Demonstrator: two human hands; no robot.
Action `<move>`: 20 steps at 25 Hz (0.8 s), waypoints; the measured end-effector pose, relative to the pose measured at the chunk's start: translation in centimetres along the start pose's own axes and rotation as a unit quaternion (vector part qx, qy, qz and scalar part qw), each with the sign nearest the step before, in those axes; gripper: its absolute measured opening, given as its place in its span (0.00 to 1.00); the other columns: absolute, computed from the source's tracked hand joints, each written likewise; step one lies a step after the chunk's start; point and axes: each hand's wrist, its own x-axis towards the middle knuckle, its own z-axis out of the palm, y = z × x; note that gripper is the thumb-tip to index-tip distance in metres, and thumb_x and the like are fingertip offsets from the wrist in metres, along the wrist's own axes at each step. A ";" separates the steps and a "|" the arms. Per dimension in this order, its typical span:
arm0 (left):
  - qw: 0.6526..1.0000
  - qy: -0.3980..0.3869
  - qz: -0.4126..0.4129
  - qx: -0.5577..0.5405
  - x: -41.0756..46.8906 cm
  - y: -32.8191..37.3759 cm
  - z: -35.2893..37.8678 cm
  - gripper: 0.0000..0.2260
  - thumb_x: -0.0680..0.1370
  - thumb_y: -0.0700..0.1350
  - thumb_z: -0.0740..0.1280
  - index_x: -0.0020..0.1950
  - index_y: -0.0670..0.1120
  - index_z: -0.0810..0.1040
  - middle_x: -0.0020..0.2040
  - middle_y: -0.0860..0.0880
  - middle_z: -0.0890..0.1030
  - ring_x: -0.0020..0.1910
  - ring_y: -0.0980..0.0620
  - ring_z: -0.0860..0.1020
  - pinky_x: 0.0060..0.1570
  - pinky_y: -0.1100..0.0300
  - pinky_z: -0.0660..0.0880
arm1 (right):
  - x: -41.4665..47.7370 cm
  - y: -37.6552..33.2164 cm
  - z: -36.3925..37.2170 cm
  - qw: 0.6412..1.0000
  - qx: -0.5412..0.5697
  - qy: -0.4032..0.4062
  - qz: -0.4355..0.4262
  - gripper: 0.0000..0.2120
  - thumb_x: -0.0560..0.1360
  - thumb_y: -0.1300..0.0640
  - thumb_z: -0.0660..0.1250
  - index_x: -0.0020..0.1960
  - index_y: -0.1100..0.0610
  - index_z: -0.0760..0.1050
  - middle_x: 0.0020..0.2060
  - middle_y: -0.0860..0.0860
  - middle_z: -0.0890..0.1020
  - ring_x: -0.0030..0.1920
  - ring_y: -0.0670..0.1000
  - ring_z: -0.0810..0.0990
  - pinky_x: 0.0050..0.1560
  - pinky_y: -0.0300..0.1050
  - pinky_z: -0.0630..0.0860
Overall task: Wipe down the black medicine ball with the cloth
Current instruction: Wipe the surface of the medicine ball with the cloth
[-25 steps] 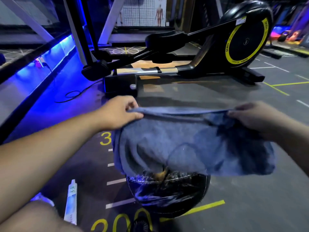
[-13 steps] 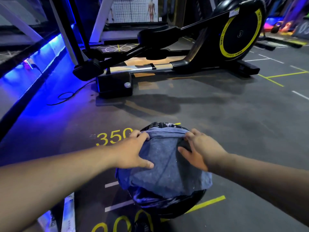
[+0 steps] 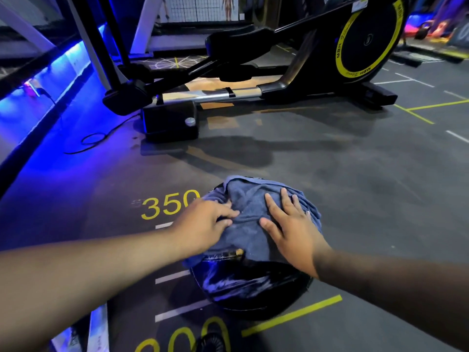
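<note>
Glossy black stitched medicine ball [image 3: 243, 283] sits on the dark grey gym floor [image 3: 355, 199], directly under both hands. Blue-grey towelling cloth [image 3: 250, 207] lies draped over its crown. Left hand [image 3: 205, 222]: fingers curled, bunching a fold of cloth. Right hand [image 3: 289, 224]: flat, fingers spread, palm pressing cloth onto the ball just beside the left's pinch. Below the hands the ball's near face is bare. Risks, as I judge them: the ball is round and unchocked, so an off-centre push may roll it from under the palms. The slick skin may let the cloth ruck up rather than wipe.
</note>
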 end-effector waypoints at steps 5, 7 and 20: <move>0.984 0.067 -0.062 -0.150 1.3 2.3 0.5 0.06 0.77 0.41 0.69 0.46 0.52 0.83 0.39 0.56 0.84 0.37 0.62 0.77 0.43 0.70 0.71 | 0.1 -0.5 -0.1 0.996 0.083 0.033 0.005 0.22 0.82 0.45 0.51 0.75 0.47 0.61 0.78 0.49 0.54 0.78 0.57 0.47 0.75 0.64 0.50; 0.940 0.075 -0.103 -0.315 2.2 3.7 0.1 0.05 0.77 0.40 0.67 0.43 0.49 0.79 0.35 0.52 0.83 0.34 0.59 0.75 0.40 0.60 0.74 | 0.1 -1.3 -0.6 0.974 0.207 0.091 0.027 0.20 0.81 0.45 0.53 0.69 0.50 0.72 0.73 0.50 0.69 0.76 0.55 0.61 0.73 0.60 0.60; 0.685 -0.089 -0.070 -0.720 3.6 7.8 -7.5 0.18 0.78 0.45 0.56 0.63 0.44 0.78 0.62 0.45 0.80 0.61 0.47 0.78 0.59 0.48 0.71 | -0.1 -5.2 -5.9 0.794 0.572 0.200 0.053 0.09 0.70 0.70 0.68 0.47 0.60 0.77 0.34 0.49 0.83 0.35 0.45 0.81 0.38 0.41 0.79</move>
